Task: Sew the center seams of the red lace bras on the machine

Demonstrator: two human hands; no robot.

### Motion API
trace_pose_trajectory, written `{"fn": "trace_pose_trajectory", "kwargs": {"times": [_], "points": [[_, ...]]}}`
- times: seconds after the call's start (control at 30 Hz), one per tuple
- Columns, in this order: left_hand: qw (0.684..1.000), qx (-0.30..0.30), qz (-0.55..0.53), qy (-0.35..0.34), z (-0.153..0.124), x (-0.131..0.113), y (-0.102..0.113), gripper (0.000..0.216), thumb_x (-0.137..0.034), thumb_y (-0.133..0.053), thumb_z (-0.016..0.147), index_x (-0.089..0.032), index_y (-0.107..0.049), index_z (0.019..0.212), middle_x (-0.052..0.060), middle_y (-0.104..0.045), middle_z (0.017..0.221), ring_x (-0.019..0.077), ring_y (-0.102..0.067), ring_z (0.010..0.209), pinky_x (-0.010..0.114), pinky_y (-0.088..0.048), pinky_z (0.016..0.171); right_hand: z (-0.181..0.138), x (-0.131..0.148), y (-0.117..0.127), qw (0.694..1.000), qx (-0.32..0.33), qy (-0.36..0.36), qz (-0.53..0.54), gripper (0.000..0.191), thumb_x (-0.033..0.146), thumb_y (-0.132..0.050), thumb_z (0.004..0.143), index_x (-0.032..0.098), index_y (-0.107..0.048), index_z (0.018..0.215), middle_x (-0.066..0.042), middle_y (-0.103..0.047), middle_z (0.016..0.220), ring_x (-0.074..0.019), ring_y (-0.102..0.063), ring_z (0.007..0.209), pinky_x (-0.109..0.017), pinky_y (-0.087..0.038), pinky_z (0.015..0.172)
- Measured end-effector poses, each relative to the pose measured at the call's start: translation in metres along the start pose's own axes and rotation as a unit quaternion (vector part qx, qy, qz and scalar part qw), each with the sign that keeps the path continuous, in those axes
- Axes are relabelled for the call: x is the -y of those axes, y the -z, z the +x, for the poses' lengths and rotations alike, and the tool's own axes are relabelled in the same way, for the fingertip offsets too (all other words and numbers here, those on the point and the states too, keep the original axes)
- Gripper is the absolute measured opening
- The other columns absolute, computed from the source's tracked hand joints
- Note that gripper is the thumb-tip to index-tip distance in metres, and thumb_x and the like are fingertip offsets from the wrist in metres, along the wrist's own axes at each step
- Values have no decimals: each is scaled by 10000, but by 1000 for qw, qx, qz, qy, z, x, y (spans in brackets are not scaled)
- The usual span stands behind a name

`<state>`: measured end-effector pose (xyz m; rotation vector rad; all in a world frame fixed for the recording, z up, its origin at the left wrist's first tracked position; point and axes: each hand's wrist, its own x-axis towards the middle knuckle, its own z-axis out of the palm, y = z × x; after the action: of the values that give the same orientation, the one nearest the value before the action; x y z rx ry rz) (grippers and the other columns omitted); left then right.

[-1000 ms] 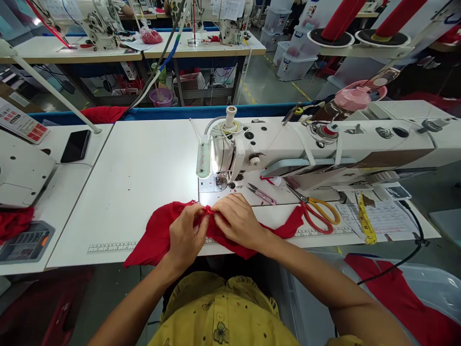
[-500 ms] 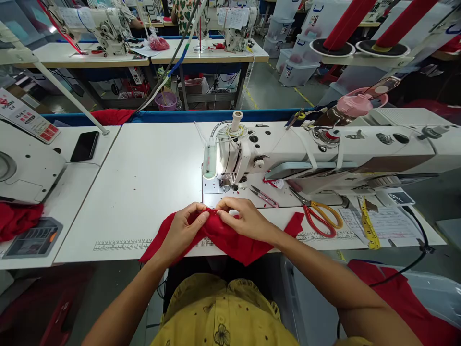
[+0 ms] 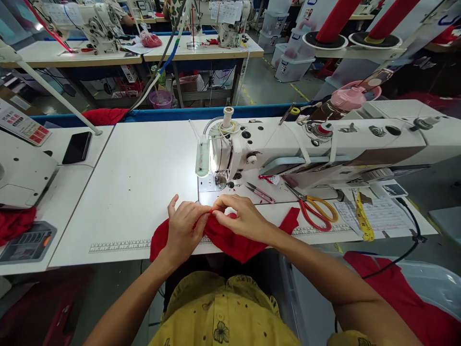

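Observation:
A piece of red fabric [image 3: 236, 240] lies bunched at the front edge of the white table, part of it hanging over. My left hand [image 3: 187, 226] pinches its upper edge between thumb and fingers, little finger raised. Close beside it, my right hand [image 3: 239, 218] pinches the same edge, so the fingertips almost meet. Just beyond my hands stands a white sewing machine [image 3: 266, 144], its needle area [image 3: 221, 180] lit. To the right of my right hand lie thread snips [image 3: 261, 192] and scissors [image 3: 317, 211] with red and orange handles.
A ruler strip [image 3: 118, 246] runs along the table's front edge. A yellow tape measure [image 3: 364, 218] lies over papers at the right. The phone [image 3: 77, 147] rests at the left. Below, a clear plastic bin [image 3: 309, 293] holds red cloth. Red thread cones [image 3: 336, 21] stand above.
My left hand has turned over the fabric, its fingers now bunched nearer the right fingertips. The fabric's left part has drawn inward. The whole view has shifted slightly.

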<state>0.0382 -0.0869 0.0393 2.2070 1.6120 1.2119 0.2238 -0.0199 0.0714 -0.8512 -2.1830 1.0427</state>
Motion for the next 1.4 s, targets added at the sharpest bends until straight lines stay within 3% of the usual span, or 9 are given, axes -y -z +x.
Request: {"fn": "trace_pose_trajectory", "kwargs": {"times": [0.17, 0.3, 0.43, 0.5, 0.6, 0.83, 1.0, 1.23, 1.4], "points": [[1000, 1, 10, -12, 0, -3, -2, 136, -132, -561, 994, -252, -617, 1024, -45, -666, 916, 157, -609, 891, 569, -140, 1192, -2, 0, 0, 998, -7, 24, -58, 73, 124, -545, 832, 192, -544, 805, 32, -624, 743, -120, -534, 702, -321, -391, 809], [991, 29, -110, 65, 0, -4, -4, 103, -197, -562, 996, -263, -641, 989, -49, -668, 903, 157, -606, 853, 514, -174, 1183, 0, 0, 0, 996, 18, -51, 75, 70, 153, -496, 847, 192, -524, 795, 14, -587, 777, -126, -521, 734, -287, -398, 727], [933, 57, -293, 202, 2, -6, -4, 106, -308, -612, 966, -238, -690, 956, -1, -676, 940, 184, -601, 869, 343, -437, 910, -1, -8, -6, 968, 17, -117, 222, 85, 250, -537, 860, 183, -541, 807, 1, -536, 785, -126, -468, 725, -261, -366, 640], [895, 69, -362, 251, 4, -7, -4, 148, -347, -638, 951, -211, -696, 941, 19, -667, 936, 181, -585, 852, 279, -450, 752, -2, -10, -10, 954, 9, -128, 272, 130, 296, -565, 866, 180, -537, 814, 8, -513, 764, -119, -438, 698, -258, -350, 630], [860, 74, -417, 285, 6, -8, -4, 176, -368, -666, 939, -194, -689, 928, 20, -646, 903, 162, -557, 817, 245, -443, 727, -4, -11, -16, 933, -7, -140, 332, 195, 353, -595, 870, 177, -528, 822, 18, -482, 746, -108, -410, 673, -253, -327, 618], [915, 42, -316, 247, 13, -11, -5, 169, -343, -657, 915, -181, -661, 865, 10, -632, 866, 159, -555, 799, 247, -438, 738, -1, -9, -22, 925, -38, -167, 339, 238, 403, -610, 860, 185, -523, 820, 18, -467, 747, -114, -392, 673, -250, -328, 599], [864, 70, -395, 304, 16, -11, -6, 226, -388, -671, 908, -171, -633, 856, 0, -554, 796, 134, -468, 697, 233, -393, 631, -2, -14, -20, 917, -41, -173, 358, 205, 365, -611, 871, 186, -529, 815, 19, -462, 758, -113, -408, 692, -244, -359, 628], [811, 69, -468, 345, 14, -7, -6, 268, -408, -721, 878, -167, -606, 849, 7, -538, 801, 133, -454, 707, 225, -383, 644, -5, -20, 1, 980, 50, -79, 176, 184, 339, -504, 981, 195, -619, 976, -26, -643, 956, -151, -585, 886, -286, -462, 786], [791, 80, -489, 359, 11, -6, -5, 292, -428, -736, 874, -173, -594, 859, 2, -531, 812, 129, -455, 707, 212, -378, 639, -4, -16, 10, 997, 56, 20, -40, 91, 245, -564, 956, 210, -643, 928, 1, -691, 862, -159, -615, 867, -358, -425, 940]]}}
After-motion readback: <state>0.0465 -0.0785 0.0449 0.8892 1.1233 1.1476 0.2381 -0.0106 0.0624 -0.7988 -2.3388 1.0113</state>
